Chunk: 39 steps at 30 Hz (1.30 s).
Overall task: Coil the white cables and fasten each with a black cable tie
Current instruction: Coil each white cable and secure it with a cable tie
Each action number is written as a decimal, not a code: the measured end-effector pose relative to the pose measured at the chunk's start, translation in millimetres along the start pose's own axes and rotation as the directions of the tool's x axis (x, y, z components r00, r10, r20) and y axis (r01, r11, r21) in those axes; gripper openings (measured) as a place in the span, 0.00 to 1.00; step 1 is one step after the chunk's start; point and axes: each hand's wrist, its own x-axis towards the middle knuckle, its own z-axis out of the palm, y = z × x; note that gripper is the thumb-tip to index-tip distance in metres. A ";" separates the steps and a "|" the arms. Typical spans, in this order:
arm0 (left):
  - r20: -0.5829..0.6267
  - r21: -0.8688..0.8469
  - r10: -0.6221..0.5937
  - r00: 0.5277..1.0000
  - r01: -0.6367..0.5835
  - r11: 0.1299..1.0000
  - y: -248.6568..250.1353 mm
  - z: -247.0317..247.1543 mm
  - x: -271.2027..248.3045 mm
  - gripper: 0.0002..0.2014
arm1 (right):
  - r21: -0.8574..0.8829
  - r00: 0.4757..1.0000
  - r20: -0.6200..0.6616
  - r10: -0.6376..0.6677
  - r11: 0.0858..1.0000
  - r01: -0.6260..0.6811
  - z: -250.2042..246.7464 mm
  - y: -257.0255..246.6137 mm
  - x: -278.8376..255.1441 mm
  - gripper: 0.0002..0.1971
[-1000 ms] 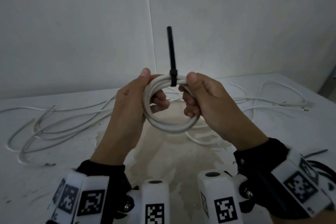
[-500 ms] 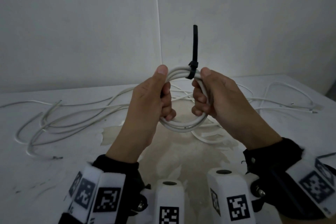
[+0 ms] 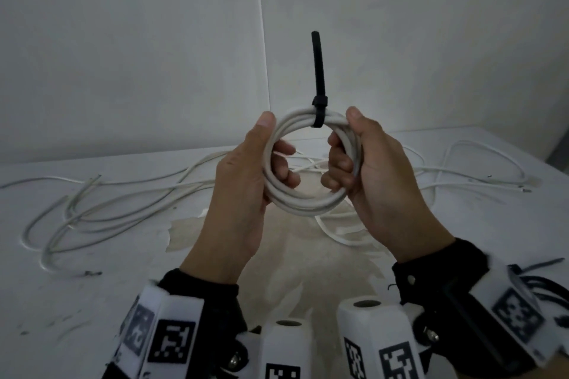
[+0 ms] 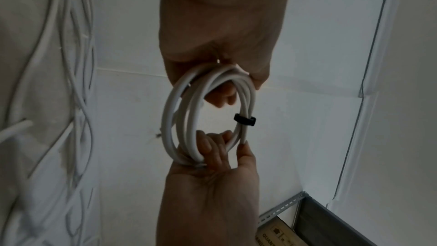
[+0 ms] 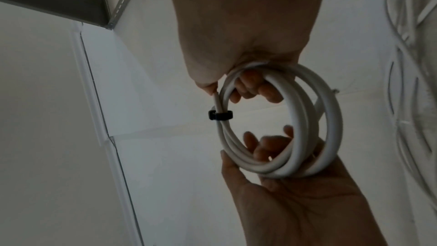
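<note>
A person holds a round coil of thick white cable upright in the air above a pale, scuffed worktop, between both hands and at the middle of the head view. The left hand grips the coil's left side, thumb up along the outer edge and fingers curled through the centre. The right hand grips the right side the same way, fingers wrapped round the strands. A black plastic cable tie is cinched round the bundle at the very top of the coil, midway between the two thumbs. Its long free tail stands almost straight up, away from both hands, its long axis near vertical. Both thumbs sit just beside the tie's head, the right one looking slightly nearer, so either hand could reach the tail. This coil looks fastened. Several loose white cables lie sprawled on the worktop behind and to both sides, not yet coiled.
</note>
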 end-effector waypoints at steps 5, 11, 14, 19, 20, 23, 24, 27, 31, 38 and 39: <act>-0.021 -0.136 -0.081 0.996 0.078 0.988 -2.1 8.1 -2.1 0.23 | 0.039 1.000 0.007 0.002 0.999 -0.002 1.9 4.2 -0.2 0.19; -0.186 -0.143 -0.043 0.982 0.016 0.990 3.7 7.0 -4.3 0.25 | 0.068 0.973 0.195 0.125 0.988 -0.140 5.7 9.0 -2.0 0.21; -0.223 -0.123 -0.003 0.975 -0.025 0.992 3.7 3.7 -3.0 0.26 | 0.021 0.967 0.214 0.141 0.989 -0.148 4.6 8.3 -2.4 0.22; -0.240 -0.051 0.035 0.970 -0.049 0.997 0.1 2.4 -1.2 0.29 | -0.105 0.980 0.174 0.098 0.991 -0.081 6.8 8.8 -4.4 0.19; -0.240 -0.037 0.046 0.970 -0.056 0.998 -0.1 2.5 -1.4 0.30 | -0.103 0.981 0.165 0.101 0.991 -0.084 7.7 9.3 -4.9 0.19; -0.239 -0.015 0.059 0.969 -0.065 0.998 -0.5 3.0 -1.4 0.29 | -0.109 0.984 0.147 0.098 0.991 -0.082 9.4 9.8 -5.7 0.19; -0.233 -0.012 0.054 0.971 -0.058 0.998 -0.5 2.8 -1.2 0.29 | -0.115 0.985 0.143 0.093 0.990 -0.077 9.7 9.5 -6.0 0.19; -0.183 0.000 -0.005 0.983 0.005 1.000 -0.6 1.8 0.3 0.27 | -0.147 0.989 0.124 0.080 0.987 -0.062 8.3 7.9 -6.4 0.18; -0.122 0.034 -0.072 0.990 0.077 0.996 0.1 -0.9 -4.0 0.25 | -0.175 0.991 0.094 0.091 0.982 -0.074 8.0 7.1 -7.4 0.18; -0.197 0.099 -0.099 0.975 0.120 0.988 15.9 -16.5 -23.1 0.25 | -0.133 0.976 0.144 0.161 0.981 -0.142 26.5 14.7 -22.0 0.17; -0.202 0.112 -0.111 0.973 0.135 0.984 17.0 -20.2 -26.9 0.24 | -0.141 0.973 0.150 0.176 0.978 -0.155 28.6 16.8 -25.5 0.16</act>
